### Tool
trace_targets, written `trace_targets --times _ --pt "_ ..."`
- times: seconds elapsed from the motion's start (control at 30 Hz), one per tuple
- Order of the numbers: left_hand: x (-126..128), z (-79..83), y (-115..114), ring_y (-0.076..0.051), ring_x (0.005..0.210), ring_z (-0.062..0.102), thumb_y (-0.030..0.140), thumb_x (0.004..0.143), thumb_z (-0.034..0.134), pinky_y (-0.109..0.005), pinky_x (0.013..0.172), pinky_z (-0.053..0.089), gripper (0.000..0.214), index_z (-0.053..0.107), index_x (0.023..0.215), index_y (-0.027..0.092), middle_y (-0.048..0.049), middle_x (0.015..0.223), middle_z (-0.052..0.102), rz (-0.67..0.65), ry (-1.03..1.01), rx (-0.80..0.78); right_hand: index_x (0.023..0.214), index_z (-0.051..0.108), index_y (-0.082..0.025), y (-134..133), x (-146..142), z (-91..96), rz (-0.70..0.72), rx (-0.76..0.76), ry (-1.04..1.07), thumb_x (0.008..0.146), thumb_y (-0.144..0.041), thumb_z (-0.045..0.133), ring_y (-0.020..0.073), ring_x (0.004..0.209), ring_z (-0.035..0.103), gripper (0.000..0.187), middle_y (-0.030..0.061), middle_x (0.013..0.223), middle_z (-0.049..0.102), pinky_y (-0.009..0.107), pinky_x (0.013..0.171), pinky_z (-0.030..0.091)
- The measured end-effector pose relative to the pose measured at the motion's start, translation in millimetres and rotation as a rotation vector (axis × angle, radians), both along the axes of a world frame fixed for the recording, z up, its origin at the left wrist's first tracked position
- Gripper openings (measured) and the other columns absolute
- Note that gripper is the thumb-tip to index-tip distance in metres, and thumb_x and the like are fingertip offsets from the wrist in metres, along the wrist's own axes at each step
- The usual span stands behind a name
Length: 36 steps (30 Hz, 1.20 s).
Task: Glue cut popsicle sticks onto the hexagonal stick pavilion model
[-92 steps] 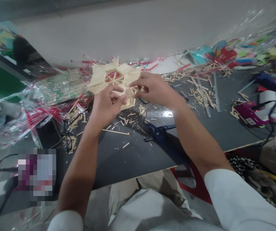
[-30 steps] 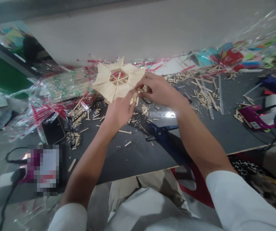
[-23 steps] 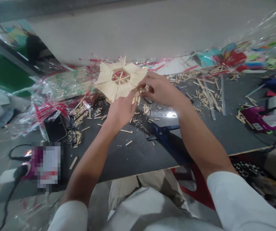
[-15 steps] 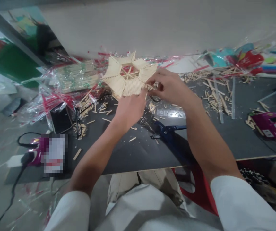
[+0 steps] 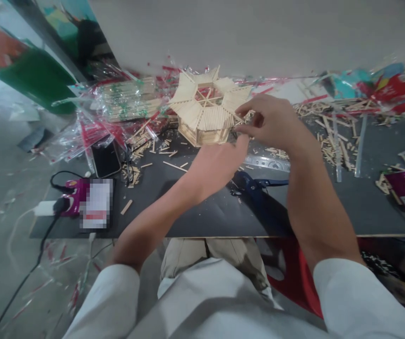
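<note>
A small model building made of wooden sticks (image 5: pixel 214 117), with a flared star-shaped roof open at its middle, stands at the back of the dark table. My right hand (image 5: pixel 276 123) is at the roof's right edge, thumb and fingers bent together in a pinch. Tiny pale bits show around those fingertips, too small to name. Just below, my left hand (image 5: pixel 218 165) lies in front of the model's lower right side, back upward. Its curled fingers meet the right thumb; whatever is between them is hidden.
Loose wooden sticks (image 5: pixel 336 146) litter the table. A clear ruler (image 5: pixel 266 163) and blue-handled cutters (image 5: pixel 255 186) lie before my hands. Further left are plastic-wrapped stick bundles (image 5: pixel 125 101), a black phone (image 5: pixel 106 157) and a purple power strip (image 5: pixel 78 195). Two clear strips (image 5: pixel 360 146) lie right.
My left hand has slid from the model's front edge toward the right hand, uncovering the front wall. The right hand stays at the roof's right edge. The whole view has shifted.
</note>
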<state>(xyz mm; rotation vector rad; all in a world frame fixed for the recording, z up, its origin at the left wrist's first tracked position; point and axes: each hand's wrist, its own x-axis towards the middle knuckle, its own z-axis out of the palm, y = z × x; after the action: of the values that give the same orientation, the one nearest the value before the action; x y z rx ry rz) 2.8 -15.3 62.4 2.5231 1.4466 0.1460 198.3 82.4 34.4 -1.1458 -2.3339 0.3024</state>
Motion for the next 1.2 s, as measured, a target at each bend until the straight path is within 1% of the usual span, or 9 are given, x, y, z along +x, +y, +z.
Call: trace_targets --times 0.13,0.27,0.37,0.47,0.57,0.77,0.9,1.0,1.2 --pt "-20 -17.6 -6 -0.027 0.079 0.074 0.027 0.11 0.039 -0.035 0.075 0.051 0.028 0.053 0.132 0.016 -0.0104 0.082 0.073 0.053 -0.009 -0.054 0.109 0.07 -0.02 -20 12 -12.0 -0.103 0.012 0.137 0.092 -0.037 0.07 0.0194 0.076 0.059 0.024 0.013 0.112 0.067 0.04 0.079 0.048" --pt "-48 -54.5 -3 -0.023 0.077 0.072 0.022 0.107 0.042 -0.031 0.072 0.048 0.02 0.06 0.116 0.018 -0.0096 0.088 0.077 0.083 -0.081 -0.075 0.102 0.074 -0.02 -29 39 -41.2 -0.27 0.079 0.232 0.09 -0.035 0.069 0.0191 0.073 0.06 0.02 0.0126 0.1 0.07 0.037 0.074 0.048" --pt "-61 -80.8 5 -0.022 0.087 0.074 0.018 0.104 0.046 -0.031 0.076 0.049 0.019 0.064 0.106 0.019 -0.0088 0.098 0.08 0.11 -0.21 -0.055 0.099 0.076 -0.019 -23 61 -66.6 -0.451 0.038 0.173 0.085 -0.025 0.07 0.0211 0.076 0.059 0.017 0.0146 0.096 0.071 0.04 0.081 0.047" --pt "-64 -96.2 12 -0.02 0.088 0.075 0.014 0.102 0.046 -0.03 0.078 0.051 0.022 0.067 0.104 0.018 -0.009 0.096 0.081 0.163 -0.301 -0.035 0.104 0.077 -0.015 -13 73 -86.8 -0.627 -0.022 0.041 0.08 -0.02 0.077 0.0287 0.097 0.06 0.024 0.0202 0.1 0.072 0.045 0.096 0.044" --pt "-65 -102.1 15 -0.021 0.093 0.076 0.007 0.098 0.045 -0.03 0.081 0.052 0.028 0.069 0.106 0.017 -0.0099 0.099 0.081 0.189 -0.372 -0.035 0.114 0.077 -0.01 -9 73 -95.5 -0.739 -0.044 -0.019 0.078 -0.02 0.084 0.0343 0.116 0.057 0.038 0.0266 0.112 0.071 0.046 0.105 0.04" --pt "-66 -106.2 15 -0.022 0.1 0.076 -0.002 0.09 0.045 -0.032 0.087 0.053 0.038 0.07 0.113 0.016 -0.0075 0.104 0.082 0.209 -0.454 -0.038 0.125 0.076 -0.008 -10 71 -95.6 -0.902 0.141 0.01 0.079 -0.014 0.084 0.0361 0.13 0.053 0.046 0.0323 0.129 0.064 0.046 0.109 0.034" --pt "-62 -109.4 13 -0.021 0.099 0.076 0.005 0.097 0.045 -0.032 0.088 0.053 0.033 0.072 0.112 0.016 -0.0069 0.103 0.082 0.222 -0.484 -0.048 0.132 0.071 -0.004 -5 76 -103.1 -1.041 -0.003 -0.085 0.075 -0.017 0.088 0.0372 0.128 0.055 0.061 0.0351 0.13 0.064 0.048 0.108 0.034" --pt "-59 -112.4 13 -0.02 0.092 0.076 0.016 0.103 0.051 -0.031 0.083 0.052 0.023 0.073 0.11 0.018 -0.0062 0.101 0.082 0.238 -0.471 -0.032 0.138 0.066 0.001 -2 76 -106.0 -1.028 -0.1 -0.107 0.076 -0.019 0.089 0.0367 0.125 0.057 0.07 0.0364 0.129 0.065 0.045 0.103 0.038" --pt "-59 -116.4 13 -0.019 0.078 0.071 0.036 0.101 0.067 -0.029 0.07 0.045 0.019 0.072 0.094 0.019 -0.004 0.083 0.078 0.239 -0.44 0.055 0.136 0.064 0.005 -7 73 -100.1 -1.029 -0.184 -0.187 0.084 -0.024 0.082 0.0363 0.122 0.057 0.062 0.0358 0.128 0.065 0.041 0.098 0.039"
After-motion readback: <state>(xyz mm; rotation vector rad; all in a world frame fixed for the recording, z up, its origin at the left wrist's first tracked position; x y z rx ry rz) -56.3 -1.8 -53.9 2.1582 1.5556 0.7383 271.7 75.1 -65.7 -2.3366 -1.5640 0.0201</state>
